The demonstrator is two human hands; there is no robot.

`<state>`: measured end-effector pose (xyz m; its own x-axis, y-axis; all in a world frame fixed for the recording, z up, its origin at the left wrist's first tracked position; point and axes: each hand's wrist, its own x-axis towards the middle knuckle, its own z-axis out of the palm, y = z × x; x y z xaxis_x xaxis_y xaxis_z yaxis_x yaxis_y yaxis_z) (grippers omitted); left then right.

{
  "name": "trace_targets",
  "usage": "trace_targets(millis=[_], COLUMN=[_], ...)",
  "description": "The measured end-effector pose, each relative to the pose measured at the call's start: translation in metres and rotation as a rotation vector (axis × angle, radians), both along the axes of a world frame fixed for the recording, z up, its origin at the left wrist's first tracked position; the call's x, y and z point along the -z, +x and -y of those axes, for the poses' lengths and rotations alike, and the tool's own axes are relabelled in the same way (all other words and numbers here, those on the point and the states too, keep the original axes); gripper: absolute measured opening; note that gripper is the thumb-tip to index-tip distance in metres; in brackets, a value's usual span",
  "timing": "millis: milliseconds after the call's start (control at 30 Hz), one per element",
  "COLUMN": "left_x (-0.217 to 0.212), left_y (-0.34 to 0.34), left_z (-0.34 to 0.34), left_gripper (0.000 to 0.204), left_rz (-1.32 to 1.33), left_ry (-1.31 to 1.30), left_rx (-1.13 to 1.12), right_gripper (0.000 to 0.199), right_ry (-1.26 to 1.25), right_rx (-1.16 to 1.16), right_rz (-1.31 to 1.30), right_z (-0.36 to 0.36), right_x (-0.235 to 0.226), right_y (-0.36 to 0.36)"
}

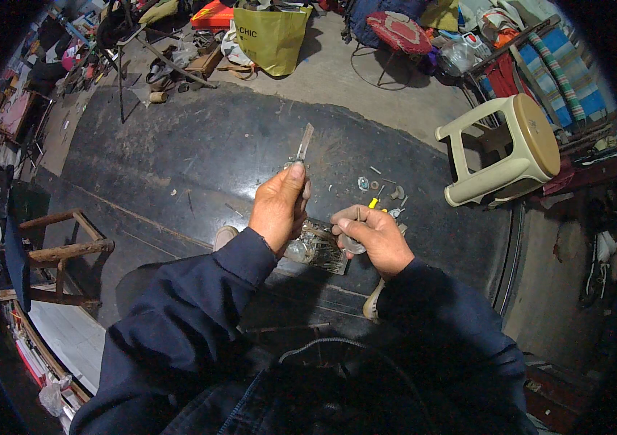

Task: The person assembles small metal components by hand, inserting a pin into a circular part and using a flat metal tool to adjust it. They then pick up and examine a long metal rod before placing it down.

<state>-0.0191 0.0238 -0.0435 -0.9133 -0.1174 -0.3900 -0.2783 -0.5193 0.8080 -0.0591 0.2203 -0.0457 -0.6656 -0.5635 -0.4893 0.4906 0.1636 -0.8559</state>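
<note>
My left hand [278, 206] is closed on a narrow flat metal strip [307, 141], which points up and away from me. Small pale bits show where thumb and fingertips meet the strip. To its right, my right hand [382, 243] pinches a round greyish disc [352, 243] with a thin pin standing up from it. Beneath both hands lies a pile of small metal parts [317, 249], partly hidden by them. Just past the right hand are a yellow-handled tool [374, 202] and several loose metal pieces [397, 193] on the black floor mat [178, 145].
A cream plastic stool [536, 138] lies on its side at the right. At the left is a wooden stool frame [69, 251]. Beyond the mat are a yellow bag [272, 43] and a seat with a red cover [399, 32]. My shoe [226, 236] shows below the left hand.
</note>
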Motion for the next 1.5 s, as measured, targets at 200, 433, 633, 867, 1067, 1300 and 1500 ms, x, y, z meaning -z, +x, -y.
trace_targets(millis=[200,433,633,867,1067,1300,1500], left_x=[-0.001,0.001,0.002,-0.001,0.005,0.008,0.003], left_y=[0.0,0.001,0.001,0.003,0.012,0.018,0.019], left_z=[0.002,0.0,0.001,-0.003,-0.019,-0.029,-0.029], left_gripper=[0.047,0.048,0.047,0.046,0.041,0.041,0.042], left_rz=[0.039,-0.011,-0.037,0.01,-0.153,-0.14,-0.143], left_ry=[-0.099,-0.149,-0.15,-0.214,-0.386,-0.375,-0.393], left_rx=[0.021,-0.041,-0.018,0.078,0.256,0.333,0.353], right_gripper=[0.02,0.02,0.021,0.021,0.022,0.022,0.02], right_ry=[0.018,0.007,0.003,0.008,-0.12,-0.115,-0.139], right_rx=[-0.007,0.003,-0.003,0.042,0.236,0.312,0.322], right_rz=[-0.002,0.0,-0.001,-0.043,-0.174,-0.267,-0.225], right_z=[0.0,-0.001,0.0,0.001,-0.002,-0.003,-0.004], right_x=[0.003,0.0,0.001,-0.004,-0.014,-0.017,-0.017], right_y=[0.0,0.001,0.0,-0.001,-0.011,-0.016,-0.016])
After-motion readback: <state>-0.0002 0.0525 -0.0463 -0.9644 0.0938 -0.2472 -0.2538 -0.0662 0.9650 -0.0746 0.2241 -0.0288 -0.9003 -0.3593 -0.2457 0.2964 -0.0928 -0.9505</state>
